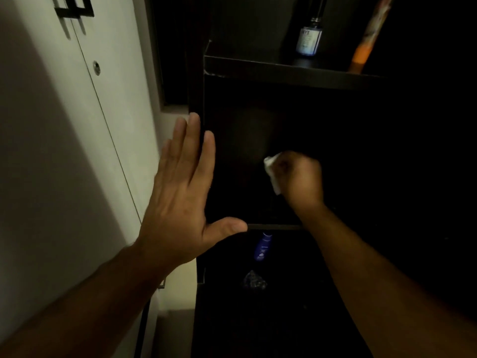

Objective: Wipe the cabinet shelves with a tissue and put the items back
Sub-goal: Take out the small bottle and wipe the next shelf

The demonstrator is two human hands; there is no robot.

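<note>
A dark cabinet (284, 71) with open shelves fills the right of the head view. My right hand (300, 178) is inside the middle compartment, fingers curled round a crumpled white tissue (272, 173) that sticks out to its left, against the dark shelf surface. My left hand (180, 192) is flat with straight fingers spread, held at the cabinet's left side panel (198, 99); whether it touches the panel I cannot tell. On the upper shelf stand a small dark bottle with a pale label (308, 34) and a tall orange-based tube (364, 45).
Below the middle shelf's front edge (273, 226) a blue bottle (262, 246) and a dark crinkled object (254, 280) sit in the lower compartment. A white wardrobe door (64, 125) with black handles and a round lock stands at the left.
</note>
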